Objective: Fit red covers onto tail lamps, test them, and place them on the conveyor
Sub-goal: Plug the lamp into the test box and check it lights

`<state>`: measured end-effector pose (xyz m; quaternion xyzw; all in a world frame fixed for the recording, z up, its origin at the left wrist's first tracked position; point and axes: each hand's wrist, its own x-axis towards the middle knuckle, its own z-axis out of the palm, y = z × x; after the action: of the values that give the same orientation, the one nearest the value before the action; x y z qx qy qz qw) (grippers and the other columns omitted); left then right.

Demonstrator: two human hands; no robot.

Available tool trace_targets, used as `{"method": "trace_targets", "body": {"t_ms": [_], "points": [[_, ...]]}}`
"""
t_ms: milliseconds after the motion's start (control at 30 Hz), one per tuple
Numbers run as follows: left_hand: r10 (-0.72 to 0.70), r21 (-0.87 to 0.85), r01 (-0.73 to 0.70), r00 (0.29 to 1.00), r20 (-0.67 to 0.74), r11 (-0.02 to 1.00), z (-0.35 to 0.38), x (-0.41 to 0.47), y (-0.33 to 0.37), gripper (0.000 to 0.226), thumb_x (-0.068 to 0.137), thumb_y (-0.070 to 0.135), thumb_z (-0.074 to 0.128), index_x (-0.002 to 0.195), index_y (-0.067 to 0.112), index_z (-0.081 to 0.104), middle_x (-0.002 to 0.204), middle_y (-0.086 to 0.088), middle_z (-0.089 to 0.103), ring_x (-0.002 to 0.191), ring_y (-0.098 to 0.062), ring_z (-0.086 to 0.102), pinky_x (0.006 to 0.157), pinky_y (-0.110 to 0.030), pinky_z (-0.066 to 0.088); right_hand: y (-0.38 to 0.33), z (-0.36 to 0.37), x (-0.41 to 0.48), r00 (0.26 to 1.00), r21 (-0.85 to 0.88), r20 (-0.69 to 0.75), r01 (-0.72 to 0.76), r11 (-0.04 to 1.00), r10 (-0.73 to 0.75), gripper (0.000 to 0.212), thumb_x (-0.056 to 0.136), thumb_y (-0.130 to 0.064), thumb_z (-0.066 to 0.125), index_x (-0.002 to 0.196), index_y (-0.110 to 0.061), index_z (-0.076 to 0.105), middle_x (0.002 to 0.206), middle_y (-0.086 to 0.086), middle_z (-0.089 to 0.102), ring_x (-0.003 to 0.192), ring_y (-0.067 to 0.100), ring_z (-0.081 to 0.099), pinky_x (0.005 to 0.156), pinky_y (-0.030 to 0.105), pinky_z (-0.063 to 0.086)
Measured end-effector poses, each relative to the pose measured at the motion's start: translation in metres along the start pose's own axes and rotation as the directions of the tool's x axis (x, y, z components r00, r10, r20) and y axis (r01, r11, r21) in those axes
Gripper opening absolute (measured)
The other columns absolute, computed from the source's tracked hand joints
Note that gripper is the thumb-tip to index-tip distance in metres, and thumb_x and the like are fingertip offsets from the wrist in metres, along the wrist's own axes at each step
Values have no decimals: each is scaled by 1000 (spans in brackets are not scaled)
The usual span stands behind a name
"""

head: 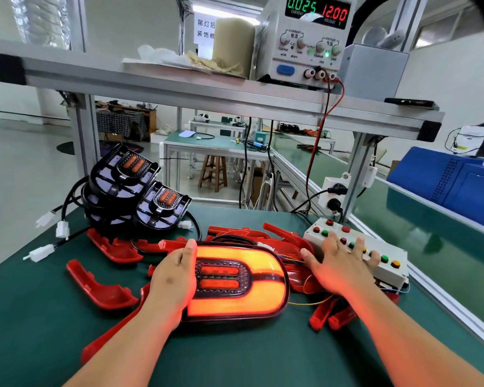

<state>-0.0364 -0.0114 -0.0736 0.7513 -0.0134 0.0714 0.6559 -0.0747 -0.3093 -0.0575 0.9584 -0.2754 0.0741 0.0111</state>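
Left hand [173,283] grips tail lamp [252,297] (lit); right hand [338,266] splayed on button box [390,276]

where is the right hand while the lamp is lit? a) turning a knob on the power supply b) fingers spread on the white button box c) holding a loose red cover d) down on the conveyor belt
b: the right hand lies with fingers spread over the white button box, beside the glowing tail lamp.

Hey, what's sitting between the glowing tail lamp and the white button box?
Loose red covers and thin wires, under the right hand, seen in the head view.
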Motion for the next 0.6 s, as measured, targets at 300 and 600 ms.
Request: {"method": "trace_targets", "body": {"t_ms": [300,600], "points": [[10,-12,-10,1000,2,1000,0,-3,0,53,99,54,34,86,13,66,88,-1,67,80,-8,58,60,-17,36,-5,-3,-6,998,-45,-64,5,999,-8,80,88,-77,11,148,-26,26,164,-2,9,146,46,-9,108,67,-5],[11,-33,-10,999,34,999,0,-5,3,53,99,54,33,79,15,62,84,-1,66,78,-12,59,61,-19,38,9,-2,-15,990,17,-23,-135,991,136,72,86,-78,12,145,-38,25,164,0,-6,141,57,-5,107,73,-4]]}}
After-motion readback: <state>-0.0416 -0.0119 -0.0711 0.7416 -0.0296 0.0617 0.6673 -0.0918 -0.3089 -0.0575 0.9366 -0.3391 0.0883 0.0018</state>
